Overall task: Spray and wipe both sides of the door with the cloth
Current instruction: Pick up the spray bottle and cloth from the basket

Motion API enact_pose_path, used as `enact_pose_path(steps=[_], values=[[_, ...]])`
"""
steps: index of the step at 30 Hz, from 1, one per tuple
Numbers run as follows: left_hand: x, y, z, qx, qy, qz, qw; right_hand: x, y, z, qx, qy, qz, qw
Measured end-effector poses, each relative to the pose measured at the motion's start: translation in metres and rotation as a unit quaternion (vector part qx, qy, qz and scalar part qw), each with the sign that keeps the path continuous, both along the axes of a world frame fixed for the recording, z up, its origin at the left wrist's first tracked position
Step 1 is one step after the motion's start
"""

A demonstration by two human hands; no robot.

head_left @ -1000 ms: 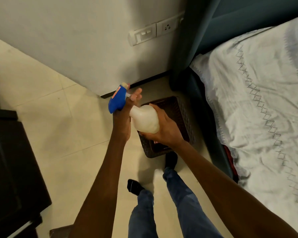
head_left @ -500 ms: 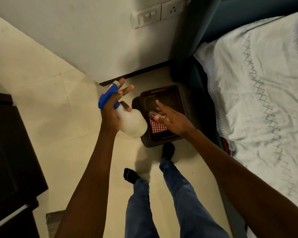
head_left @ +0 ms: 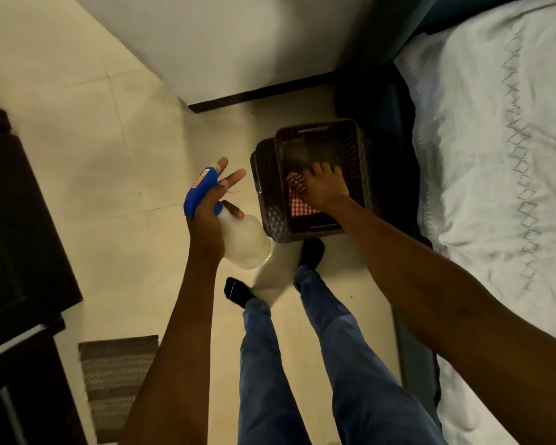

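Right hand [head_left: 323, 187] has let go of the bottle [head_left: 244, 240] and dropped into the basket [head_left: 270, 200], fingers now curling onto the checked cloth [head_left: 294, 200] at the basket's left side. Left hand [head_left: 211, 226] alone holds the bottle by its neck, two fingers spread off the blue sprayer. Likely picking up cloth; door not in view, no spraying yet.

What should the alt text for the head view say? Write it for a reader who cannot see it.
Looking down, the person's right hand reaches into a dark basket on the floor, over a red checked cloth, while the left hand holds a blue-topped spray bottle. A bed with a white cover stands to the right.
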State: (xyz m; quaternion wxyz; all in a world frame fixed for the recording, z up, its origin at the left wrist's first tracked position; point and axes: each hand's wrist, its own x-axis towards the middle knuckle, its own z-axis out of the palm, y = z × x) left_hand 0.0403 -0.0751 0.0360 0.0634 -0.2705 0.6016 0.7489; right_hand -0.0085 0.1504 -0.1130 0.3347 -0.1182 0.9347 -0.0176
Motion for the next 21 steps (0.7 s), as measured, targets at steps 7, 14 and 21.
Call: enact_pose_path(steps=[7,14,21], values=[[0.020,-0.004,-0.007,-0.011,0.002,-0.002,1.000,-0.013,0.006,0.003,-0.070,-0.080,-0.087,0.991],[0.012,-0.002,0.029,-0.003,0.002,0.025,1.000,-0.010,0.024,0.065,-0.263,-0.221,-0.425,0.838],[0.016,-0.021,0.112,-0.005,0.007,0.099,0.995,-0.009,-0.040,0.218,-0.548,-0.234,-0.518,0.614]])
